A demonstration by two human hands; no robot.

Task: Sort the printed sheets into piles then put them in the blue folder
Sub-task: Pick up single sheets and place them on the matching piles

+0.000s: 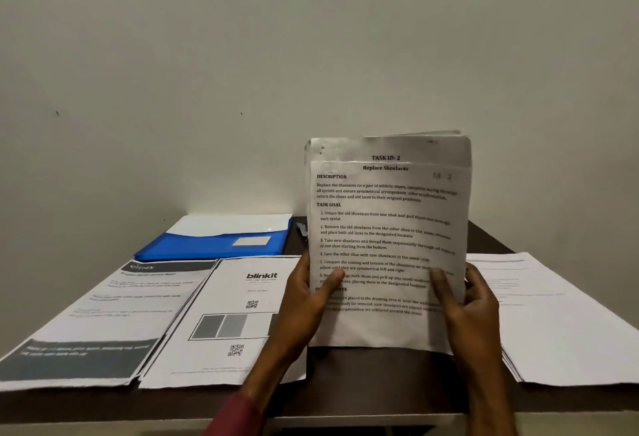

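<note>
While the left hand grips the left edge of an upright stack of printed sheets, thumb across the front, the right hand grips the right edge likewise. The top sheet is headed "Replace Shoelaces". On the dark table, a "blinkit" pile and a "Kitchen" pile lie to the left, and a third pile lies to the right. The blue folder lies behind the left piles, near the wall.
</note>
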